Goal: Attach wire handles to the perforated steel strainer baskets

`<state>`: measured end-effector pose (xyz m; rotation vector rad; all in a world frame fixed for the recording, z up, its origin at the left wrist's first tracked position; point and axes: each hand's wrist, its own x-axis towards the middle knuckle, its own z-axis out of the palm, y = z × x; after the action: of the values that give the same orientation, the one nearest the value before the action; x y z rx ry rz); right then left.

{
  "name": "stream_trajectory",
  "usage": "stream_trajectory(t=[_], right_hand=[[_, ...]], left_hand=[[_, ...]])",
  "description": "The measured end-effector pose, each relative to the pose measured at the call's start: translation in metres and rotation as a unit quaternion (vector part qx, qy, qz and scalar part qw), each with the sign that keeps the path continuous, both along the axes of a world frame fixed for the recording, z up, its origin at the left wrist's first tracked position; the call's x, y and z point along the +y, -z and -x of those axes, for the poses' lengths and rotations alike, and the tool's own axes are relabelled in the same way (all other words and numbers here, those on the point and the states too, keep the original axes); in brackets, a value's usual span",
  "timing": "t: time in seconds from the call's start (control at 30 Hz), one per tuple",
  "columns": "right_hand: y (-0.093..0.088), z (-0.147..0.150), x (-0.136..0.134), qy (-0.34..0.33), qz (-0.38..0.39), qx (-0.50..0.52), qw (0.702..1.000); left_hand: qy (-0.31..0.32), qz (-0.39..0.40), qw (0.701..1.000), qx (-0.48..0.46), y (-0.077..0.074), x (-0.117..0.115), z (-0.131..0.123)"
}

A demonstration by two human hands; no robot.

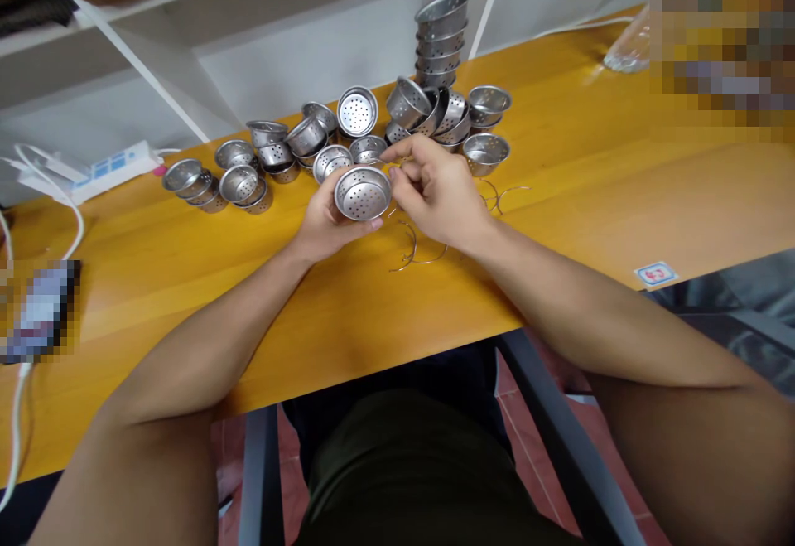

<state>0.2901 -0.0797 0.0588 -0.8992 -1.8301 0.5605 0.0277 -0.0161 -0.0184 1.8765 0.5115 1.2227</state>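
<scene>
Basically, left hand (320,219) grips a cup (363,195) tipped, probably so the inside shows; right hand (440,190) curls beside it, can't tell if pinching anything.

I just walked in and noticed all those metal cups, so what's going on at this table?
A person seated at the wooden table is handling a perforated metal cup. The left hand holds it, open mouth up and tilted toward the viewer. The right hand is beside its rim, fingers bent; whether it grips anything is too small to tell. Thin curved wires lie close by, and behind the hands are more cups, some nested, including one tall stack.
</scene>
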Motion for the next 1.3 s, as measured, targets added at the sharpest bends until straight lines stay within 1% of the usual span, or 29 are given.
stream_trajectory(t=[0.1,0.2,0.33,0.4,0.5,0.6,0.7,0.8,0.97,1.1,1.3], right_hand=[[-0.001,-0.002,0.000,0.008,0.013,0.002,1.000],[-0.003,-0.004,0.001,0.004,0.035,-0.009,0.999],[-0.001,-0.002,0.003,-0.043,0.066,-0.008,0.997],[0.001,0.001,0.003,-0.055,0.075,0.000,0.996],[0.002,0.006,0.000,-0.047,0.077,0.005,0.996],[0.003,0.007,-0.002,-0.038,0.061,0.007,0.997],[0.003,0.004,0.001,-0.014,0.036,0.025,0.999],[0.001,-0.001,0.005,0.007,0.028,0.035,0.999],[-0.003,-0.006,0.006,-0.003,0.020,0.000,1.000],[-0.004,-0.007,0.006,-0.002,0.014,-0.034,0.999],[-0.004,-0.008,0.007,0.014,0.009,-0.072,0.997]], left_hand=[[-0.002,0.004,1.000,0.003,-0.004,-0.003,-0.002],[-0.006,0.031,1.000,-0.004,-0.002,-0.001,-0.001],[0.020,0.093,0.994,-0.056,0.005,0.004,0.002],[0.024,0.110,0.992,-0.061,0.005,0.004,0.003],[0.017,0.092,0.994,-0.049,0.003,0.002,0.001],[0.011,0.069,0.997,-0.033,0.004,0.000,-0.003],[0.004,0.057,0.998,-0.032,0.006,0.001,-0.006],[-0.004,0.044,0.999,-0.032,0.008,0.003,-0.006],[-0.003,0.034,0.999,-0.042,0.009,0.003,-0.007],[-0.005,0.023,0.999,-0.045,0.006,0.000,-0.011],[0.022,0.007,0.999,-0.039,0.002,-0.003,-0.011]])
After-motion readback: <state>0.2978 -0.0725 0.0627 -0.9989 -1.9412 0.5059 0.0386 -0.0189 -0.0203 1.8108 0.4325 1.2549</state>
